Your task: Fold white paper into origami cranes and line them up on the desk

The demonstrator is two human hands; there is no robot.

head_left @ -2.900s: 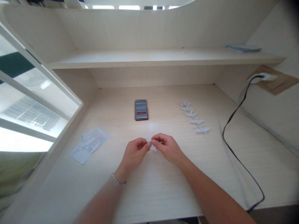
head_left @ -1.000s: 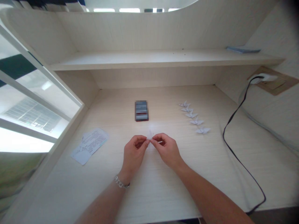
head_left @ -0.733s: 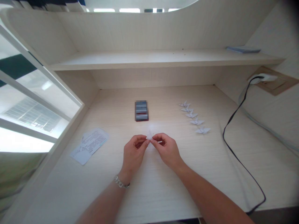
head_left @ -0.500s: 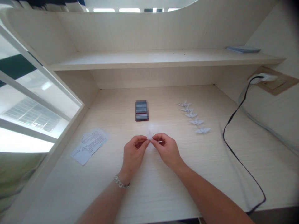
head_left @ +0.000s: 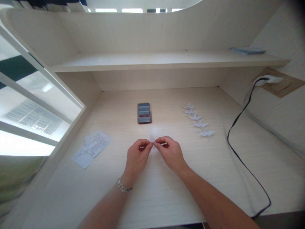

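Observation:
Between my fingertips, over the middle of the desk, is a small piece of folded white paper [head_left: 152, 138]. My left hand [head_left: 138, 155], with a chain bracelet at its wrist, pinches the paper from the left between thumb and forefinger. From the right, my right hand [head_left: 171, 153] pinches it in the same way, and the two thumbs nearly meet. The lower part of the paper is mostly hidden by the fingers. To the right, several white folded paper cranes [head_left: 200, 124] stand in a slanting row on the desk.
A small blurred dark box [head_left: 144, 113] lies beyond my hands. Printed paper sheets [head_left: 91, 149] lie at the left. A black cable [head_left: 240, 160] runs from the wall socket [head_left: 281, 82] down the right side. Above the desk's back is a shelf [head_left: 143, 61] with a flat item [head_left: 248, 50].
The folded paper has changed shape at my fingertips: its thin upright points now look like a broader, shorter tip. Both hands have stayed almost in place.

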